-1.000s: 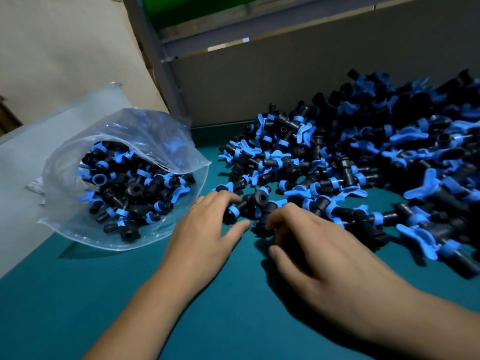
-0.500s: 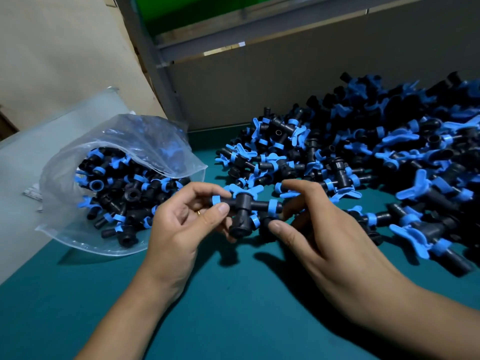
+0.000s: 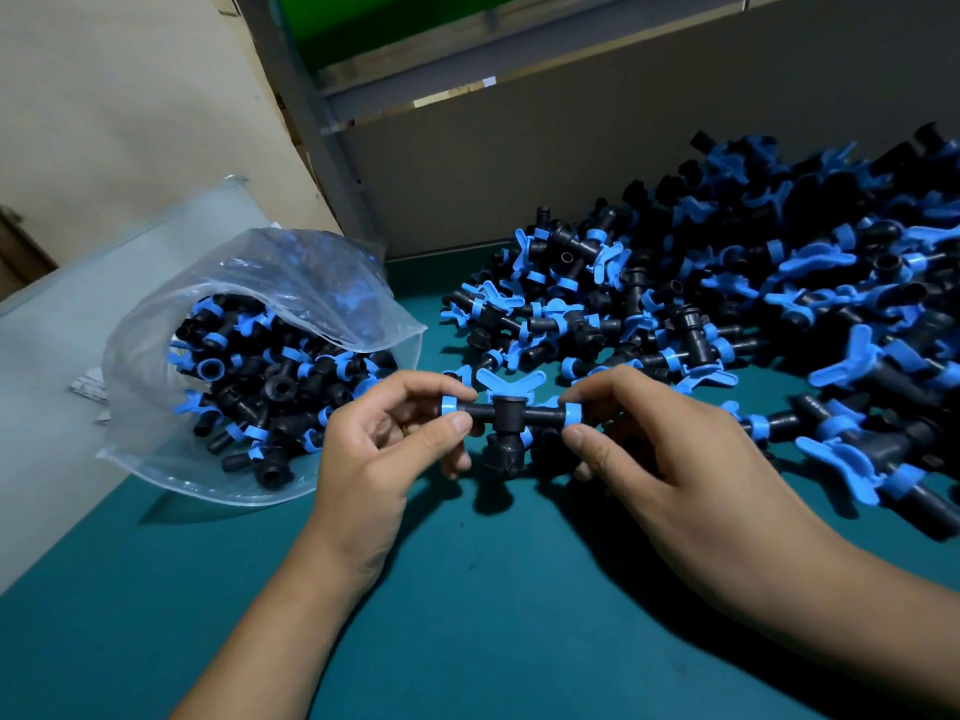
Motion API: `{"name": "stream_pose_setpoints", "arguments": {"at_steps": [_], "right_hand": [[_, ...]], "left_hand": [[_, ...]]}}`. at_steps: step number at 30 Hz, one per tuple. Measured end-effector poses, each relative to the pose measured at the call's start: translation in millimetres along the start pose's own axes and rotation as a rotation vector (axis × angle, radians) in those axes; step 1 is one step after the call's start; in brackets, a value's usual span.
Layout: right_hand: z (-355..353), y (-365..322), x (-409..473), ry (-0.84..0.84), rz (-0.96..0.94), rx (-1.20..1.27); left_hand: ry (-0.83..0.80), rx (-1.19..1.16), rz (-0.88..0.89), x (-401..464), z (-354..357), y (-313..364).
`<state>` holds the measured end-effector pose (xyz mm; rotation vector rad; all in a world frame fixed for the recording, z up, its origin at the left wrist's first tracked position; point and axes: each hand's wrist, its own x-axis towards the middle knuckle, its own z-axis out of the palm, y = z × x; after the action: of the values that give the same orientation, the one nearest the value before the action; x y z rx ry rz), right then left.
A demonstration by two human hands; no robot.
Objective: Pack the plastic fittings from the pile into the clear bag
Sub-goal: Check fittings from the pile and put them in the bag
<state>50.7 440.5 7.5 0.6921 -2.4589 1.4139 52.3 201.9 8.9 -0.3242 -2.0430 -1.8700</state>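
Note:
A black plastic fitting [image 3: 505,414] with blue rings and a blue wing handle is held level above the green table, in front of the pile. My left hand [image 3: 382,459] pinches its left end between thumb and forefinger. My right hand [image 3: 660,454] pinches its right end the same way. The pile of black and blue fittings [image 3: 727,304] spreads across the table to the right and behind. The clear bag [image 3: 156,449] lies on its side at the left, mouth facing right, with several fittings [image 3: 275,387] inside.
The green table surface [image 3: 467,589] stretches toward me below the hands. A grey wall panel [image 3: 519,163] and a metal post [image 3: 311,122] stand behind. A pale sheet [image 3: 47,407] lies under and left of the bag.
Both hands picked one fitting out of the pile's near edge and lifted it off the table. It now hangs level between them, slightly higher and closer to me.

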Motion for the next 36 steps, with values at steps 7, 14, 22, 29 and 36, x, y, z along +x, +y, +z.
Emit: {"name": "stream_pose_setpoints", "arguments": {"at_steps": [7, 14, 22, 29, 36], "right_hand": [[-1.2, -0.5, 0.6, 0.022, -0.004, 0.025], [-3.8, 0.7, -0.5, 0.1, -0.078, 0.071], [-4.4, -0.1, 0.1, 0.108, -0.035, 0.138], [-4.9, -4.0, -2.2, 0.133, 0.001, 0.22], [-0.9, 1.0, 0.7, 0.109, 0.043, 0.279]], "left_hand": [[-0.032, -0.013, -0.016, 0.2, -1.9, -3.3], [-0.045, 0.03, 0.085, 1.0, 3.3, -3.6], [-0.026, 0.054, 0.043, -0.3, 1.7, -1.4], [-0.085, -0.046, -0.041, -2.1, 5.3, 1.5], [-0.049, -0.276, -0.127, 0.3, 8.4, 6.3]]}}
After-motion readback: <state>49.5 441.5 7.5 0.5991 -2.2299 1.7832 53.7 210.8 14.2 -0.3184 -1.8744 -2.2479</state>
